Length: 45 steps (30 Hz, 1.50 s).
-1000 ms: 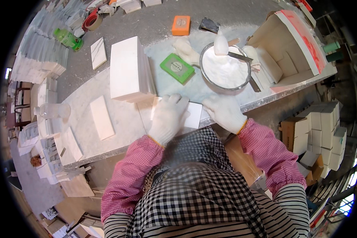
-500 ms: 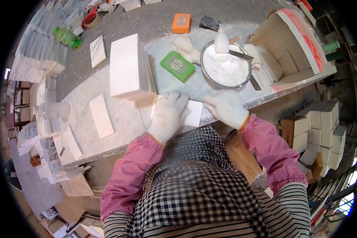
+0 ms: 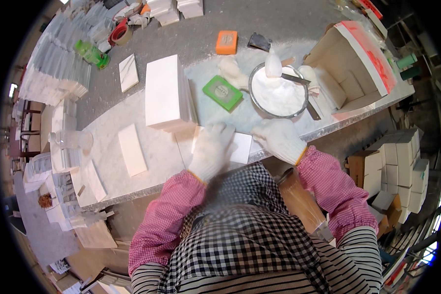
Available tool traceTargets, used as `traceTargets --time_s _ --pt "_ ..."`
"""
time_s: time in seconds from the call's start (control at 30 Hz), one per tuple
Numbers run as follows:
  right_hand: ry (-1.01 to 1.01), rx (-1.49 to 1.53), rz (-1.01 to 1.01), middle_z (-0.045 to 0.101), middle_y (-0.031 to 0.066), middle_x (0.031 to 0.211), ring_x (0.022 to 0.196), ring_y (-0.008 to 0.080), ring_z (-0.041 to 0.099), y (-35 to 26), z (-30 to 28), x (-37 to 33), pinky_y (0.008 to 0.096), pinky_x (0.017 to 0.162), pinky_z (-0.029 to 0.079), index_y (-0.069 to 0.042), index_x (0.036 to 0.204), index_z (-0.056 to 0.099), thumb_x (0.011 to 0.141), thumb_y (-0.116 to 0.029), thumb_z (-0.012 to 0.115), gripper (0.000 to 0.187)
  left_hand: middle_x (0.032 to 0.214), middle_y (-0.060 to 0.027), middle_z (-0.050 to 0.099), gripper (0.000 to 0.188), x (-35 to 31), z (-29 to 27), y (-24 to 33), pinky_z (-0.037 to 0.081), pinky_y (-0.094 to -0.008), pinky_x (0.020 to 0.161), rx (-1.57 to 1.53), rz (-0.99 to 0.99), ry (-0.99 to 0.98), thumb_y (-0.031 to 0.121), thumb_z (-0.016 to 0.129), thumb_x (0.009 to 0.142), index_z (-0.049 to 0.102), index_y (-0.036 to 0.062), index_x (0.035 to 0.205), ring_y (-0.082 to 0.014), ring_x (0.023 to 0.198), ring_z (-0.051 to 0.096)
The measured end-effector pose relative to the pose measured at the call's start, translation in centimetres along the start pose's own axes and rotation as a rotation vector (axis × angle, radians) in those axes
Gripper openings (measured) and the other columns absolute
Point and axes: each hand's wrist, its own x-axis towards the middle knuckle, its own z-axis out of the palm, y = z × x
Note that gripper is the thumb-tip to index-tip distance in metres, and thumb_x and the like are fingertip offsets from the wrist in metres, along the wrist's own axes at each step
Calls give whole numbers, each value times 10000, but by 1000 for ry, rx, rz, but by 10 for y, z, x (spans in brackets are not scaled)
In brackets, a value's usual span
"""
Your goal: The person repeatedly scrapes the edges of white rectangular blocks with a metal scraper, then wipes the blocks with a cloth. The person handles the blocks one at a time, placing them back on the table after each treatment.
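Observation:
Both my hands wear white knit gloves. My left hand (image 3: 211,149) lies over a small white rectangular tile (image 3: 241,148) at the bench's front edge, fingers bent and thumb along it; the tile shows on both sides of the hand. Just right of that tile, my right hand (image 3: 280,140) is closed, fingers curled and pressed together; anything inside them is hidden. Behind the left hand stands a tall stack of white tiles (image 3: 162,93). A green box (image 3: 223,93) lies beyond the hands. Right of it sits a round bowl of white powder (image 3: 279,98), with a white bottle (image 3: 273,64) and a dark flat blade (image 3: 295,79) across its rim.
An open cardboard box (image 3: 353,68) stands at the right end of the bench. Single tiles (image 3: 132,149) lie to the left, near a clear plastic container (image 3: 73,141). An orange box (image 3: 227,42) and a green bottle (image 3: 93,54) are farther back.
The view has shifted slightly, so the bench things sit lower and more to the right on the left side. My hands keep nearly the same pose beside the tile.

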Motion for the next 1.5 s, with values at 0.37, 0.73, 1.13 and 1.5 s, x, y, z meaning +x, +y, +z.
traceTargets --time_s 0.37,0.73,1.13,1.5 --pt "32 23 62 706 82 855 773 305 706 -4 7 -5 422 652 556 -129 938 725 885 -174 609 134 1138 -111 645 447 0 1 0 519 -454 909 -24 -11 -34 192 793 782 641 125 1197 -352 1058 598" --pt "-111 50 42 685 82 861 820 323 685 5 -6 7 445 721 541 -115 896 710 882 -246 681 135 1111 -113 647 469 0 2 -3 517 -454 894 -61 -13 24 185 795 757 644 111 1195 -357 1045 594" --pt "-67 -14 52 675 85 833 780 318 692 2 10 -1 434 658 541 -116 904 675 878 -167 614 83 1119 -124 647 452 0 3 -1 515 -459 907 -50 -9 2 183 788 770 647 106 1193 -365 1046 596" --pt "-20 -10 66 668 80 829 774 307 689 -2 5 -3 433 634 540 -119 917 677 871 -190 647 90 1150 -144 654 471 5 -6 3 495 -468 958 -34 -59 -75 181 792 785 649 99 1226 -377 1105 588"
